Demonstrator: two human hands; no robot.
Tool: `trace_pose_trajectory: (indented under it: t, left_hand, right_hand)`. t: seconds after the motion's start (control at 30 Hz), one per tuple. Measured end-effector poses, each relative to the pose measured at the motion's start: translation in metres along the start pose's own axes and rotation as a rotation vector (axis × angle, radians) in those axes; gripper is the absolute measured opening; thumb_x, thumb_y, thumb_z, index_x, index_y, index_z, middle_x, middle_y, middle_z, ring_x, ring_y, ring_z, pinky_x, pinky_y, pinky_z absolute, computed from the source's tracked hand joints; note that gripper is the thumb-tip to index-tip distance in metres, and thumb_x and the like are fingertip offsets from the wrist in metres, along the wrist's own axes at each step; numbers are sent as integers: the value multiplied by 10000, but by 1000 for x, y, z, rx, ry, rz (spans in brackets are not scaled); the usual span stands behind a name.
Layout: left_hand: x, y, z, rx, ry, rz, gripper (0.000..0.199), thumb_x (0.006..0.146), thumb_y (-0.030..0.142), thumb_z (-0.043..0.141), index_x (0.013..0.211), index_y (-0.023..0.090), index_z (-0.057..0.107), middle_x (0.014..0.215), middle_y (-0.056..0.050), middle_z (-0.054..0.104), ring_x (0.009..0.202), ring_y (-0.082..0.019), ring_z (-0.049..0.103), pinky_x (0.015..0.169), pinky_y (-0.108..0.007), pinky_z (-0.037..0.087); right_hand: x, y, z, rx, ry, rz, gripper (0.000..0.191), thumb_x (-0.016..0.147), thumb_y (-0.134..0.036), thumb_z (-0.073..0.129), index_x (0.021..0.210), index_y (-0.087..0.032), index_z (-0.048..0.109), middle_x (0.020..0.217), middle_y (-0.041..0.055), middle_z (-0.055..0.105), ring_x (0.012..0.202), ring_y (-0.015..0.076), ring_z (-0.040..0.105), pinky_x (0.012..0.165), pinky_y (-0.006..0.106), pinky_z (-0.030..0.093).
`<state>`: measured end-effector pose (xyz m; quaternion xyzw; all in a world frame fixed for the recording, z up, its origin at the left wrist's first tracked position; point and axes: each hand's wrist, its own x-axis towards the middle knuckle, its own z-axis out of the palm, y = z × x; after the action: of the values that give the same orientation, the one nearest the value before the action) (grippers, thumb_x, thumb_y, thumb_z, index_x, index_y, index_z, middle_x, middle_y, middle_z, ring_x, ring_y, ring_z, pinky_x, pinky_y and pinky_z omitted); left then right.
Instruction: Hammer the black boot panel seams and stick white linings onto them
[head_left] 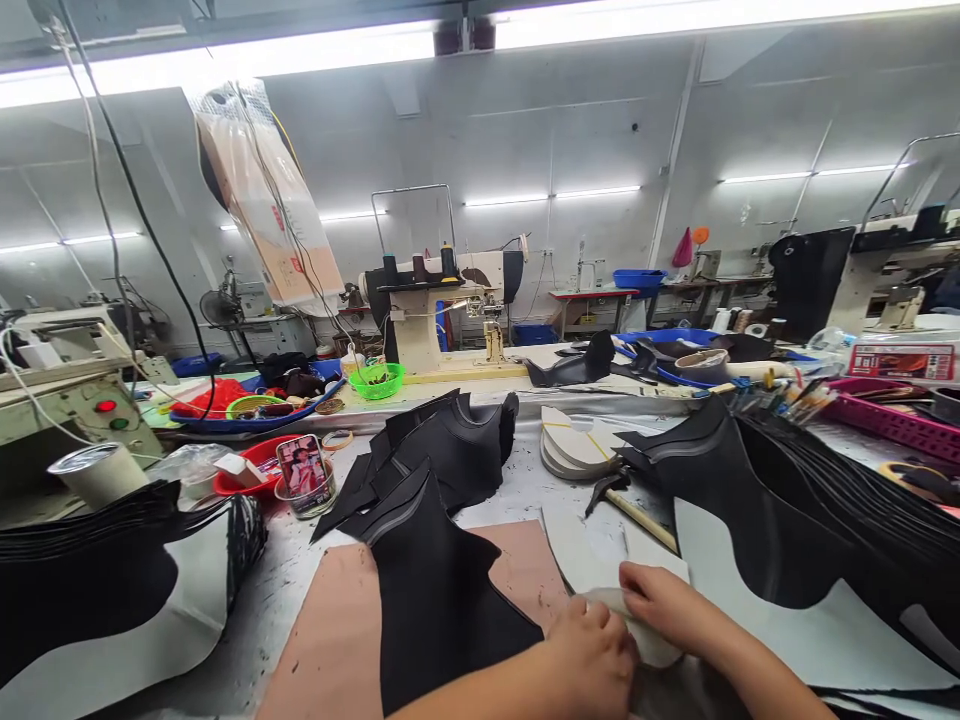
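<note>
- Right hand [664, 603]: fingers pinch the pale piece [606, 597], near, right of the black panel [442, 600].
- Left hand [592, 655]: fingers curled beside it; cannot tell if gripping.
- Hammer [637, 515]: farther, right.

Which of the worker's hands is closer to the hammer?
The right hand: it is just on the near side of the handle end of the hammer, apart from it. The left hand is farther off, nearer the worker and more leftward.
</note>
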<state>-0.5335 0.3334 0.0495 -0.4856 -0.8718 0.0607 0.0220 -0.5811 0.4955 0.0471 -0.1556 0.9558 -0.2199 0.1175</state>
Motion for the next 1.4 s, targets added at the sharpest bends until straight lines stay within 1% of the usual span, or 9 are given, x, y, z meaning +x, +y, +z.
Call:
trace_pose_trajectory:
  t: [0.27,0.43,0.53,0.73,0.83,0.93,1.1,1.23,1.4]
  left_hand:
    - [0,-5,-4,-469,-74,-148,830,693,637,609,1231,22,467,1439,-281,180,1344,-374,131,1059,-460,205]
    - [8,-12,-12,-845,-127,-262,932,541,642,715,1214,38,488,1447,-264,178,1338,-416,82,1066,-545,96]
    - [10,-15,-26,-1358,28,-354,957,366,611,799,1130,86,563,1374,-247,367,1300,-472,174,1033,-620,84]
    - [-33,-9,-94,-1936,620,-385,664,782,652,416,1204,147,509,1263,-149,530,1145,-321,503,921,-460,409]
    - [-70,-5,-126,-2139,987,-631,482,626,347,740,1043,138,618,987,-113,684,912,-298,636,812,-390,487]
    - [-100,-4,-133,-2134,1105,-784,414,594,260,770,987,195,657,934,-77,705,875,-293,649,781,-384,517]
    - [-143,6,-90,-2082,1085,-1084,612,610,306,759,1174,190,552,1052,-90,673,997,-321,605,811,-401,523]
    - [-174,15,-40,-2021,928,-1305,529,631,366,702,1099,156,575,1026,-110,677,996,-309,607,827,-407,514]
    - [-201,-7,-14,-1580,538,-1205,466,641,583,597,841,163,638,848,-102,703,842,-309,643,732,-419,525]
  right_hand:
    - [11,-9,0,-3,434,78,166,847,-198,382,799,-225,539,716,35,663,684,209,620,563,263,352]
    - [2,-32,-64,-101,1151,7,230,895,-301,410,846,-175,597,657,55,668,510,195,605,478,265,372]
    - [-25,-57,-100,-187,1413,-299,159,893,-271,496,897,-165,614,727,53,694,552,164,631,514,238,425]
    - [-89,-92,-59,-149,800,-1078,240,901,-126,410,1053,-147,595,947,86,700,901,180,646,824,266,489]
    - [-97,-102,-21,166,699,-867,206,850,-335,575,969,-177,628,766,58,697,687,181,656,631,235,513]
    - [-87,-121,2,711,398,-521,618,655,-709,587,968,-179,640,821,92,679,753,250,644,646,305,522]
    - [-57,-149,38,1416,22,-216,615,685,-635,619,1126,-209,579,1029,82,660,1001,267,585,886,390,449]
    - [-53,-148,66,1151,-278,-12,502,656,-480,691,1043,-168,623,1007,94,674,977,279,597,835,391,472]
    - [-63,-149,65,720,-257,96,282,687,-223,645,965,-174,646,963,67,693,881,236,636,732,303,491]
